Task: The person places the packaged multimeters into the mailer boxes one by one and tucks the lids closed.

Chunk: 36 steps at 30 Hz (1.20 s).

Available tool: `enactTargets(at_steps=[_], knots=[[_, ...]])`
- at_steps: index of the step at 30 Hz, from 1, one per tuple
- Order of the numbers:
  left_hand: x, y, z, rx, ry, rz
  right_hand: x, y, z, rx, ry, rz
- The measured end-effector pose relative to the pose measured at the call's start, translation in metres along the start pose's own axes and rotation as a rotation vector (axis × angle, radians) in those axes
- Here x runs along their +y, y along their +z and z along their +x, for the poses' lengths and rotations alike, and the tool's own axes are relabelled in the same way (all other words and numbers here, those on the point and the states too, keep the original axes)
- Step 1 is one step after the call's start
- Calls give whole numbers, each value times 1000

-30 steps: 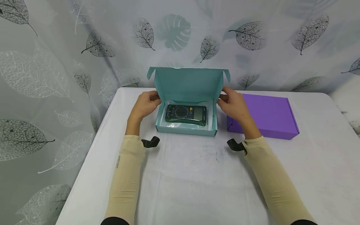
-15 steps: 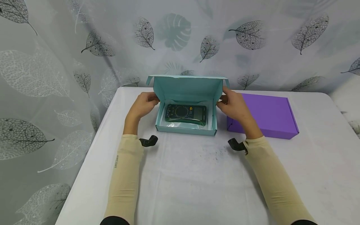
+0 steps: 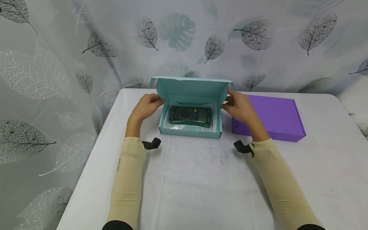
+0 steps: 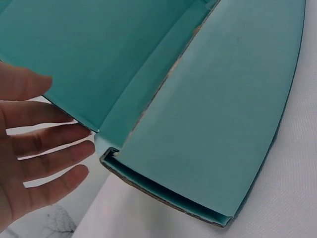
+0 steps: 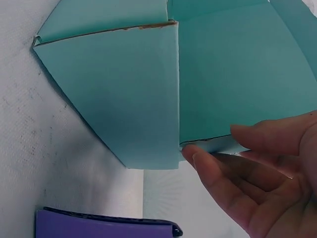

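Over the person's head, I can see the teal lid (image 3: pixel 192 91) of the cardboard mailer box (image 3: pixel 191 132) tipped further forward than it was a second ago; over the last half second it has hardly moved. The digital multimeter (image 3: pixel 189 116) lies inside on clear plastic (image 3: pixel 176 126), its dial and screen facing up, and looks darker under the leaning lid. The box is still far from closed, so I judge that the lid has only begun to come down. The left hand (image 3: pixel 146 107) is at the lid's left edge and the right hand (image 3: pixel 239 105) at its right, neither touching the meter. A purple box (image 3: pixel 276 116), closed, sits near the teal one on the white cloth (image 3: pixel 187 182).

At the left wrist, the thumb overlaps the lid's inner face while the fingers, fairly straight and spread, lie along and behind its edge: a light hold, by my reading. The side wall (image 4: pixel 208 119) below stands free of them.

At the right wrist, thumb and forefinger meet the lid's edge close to the hinge corner, the other fingers bent loosely behind; it looks like a pinch, though I can't tell how firm. The meter doesn't show from either wrist.
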<state>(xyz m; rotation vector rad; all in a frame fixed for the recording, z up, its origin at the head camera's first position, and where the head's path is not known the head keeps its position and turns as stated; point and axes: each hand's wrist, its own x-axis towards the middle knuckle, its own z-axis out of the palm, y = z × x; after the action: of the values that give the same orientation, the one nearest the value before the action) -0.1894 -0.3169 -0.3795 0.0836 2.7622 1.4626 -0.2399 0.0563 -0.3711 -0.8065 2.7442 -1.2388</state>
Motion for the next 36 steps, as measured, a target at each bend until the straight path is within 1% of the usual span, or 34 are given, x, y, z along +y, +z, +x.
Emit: enactTargets(at_steps=[2,5,7,9,11,17,22,24,30,36], knots=[[0,-1,0,-7,14,9,0,0,0,9,-6,-3],[0,-3,0,-24,60,26,0,0,-1,11,-7,-10],[1,-4,0,-35,89,39,0,-1,-1,3,-5,-22],[0,-6,0,-53,103,35,0,-1,-1,-7,-3,-30],[0,-8,-1,-66,92,18,0,-2,-2,-13,-3,-44],[-3,-13,-4,-69,35,-44,-1,-4,-2,-35,12,-65],[-5,-17,-5,-79,68,-152,0,-5,-2,-51,-21,-119],[-7,-18,-5,-74,87,-181,0,-6,-2,-72,-29,-140],[-9,-19,-5,-67,99,-129,1,-7,-3,-152,5,-100],[-11,-19,-4,-76,103,-119,3,-8,-5,-170,18,-74]])
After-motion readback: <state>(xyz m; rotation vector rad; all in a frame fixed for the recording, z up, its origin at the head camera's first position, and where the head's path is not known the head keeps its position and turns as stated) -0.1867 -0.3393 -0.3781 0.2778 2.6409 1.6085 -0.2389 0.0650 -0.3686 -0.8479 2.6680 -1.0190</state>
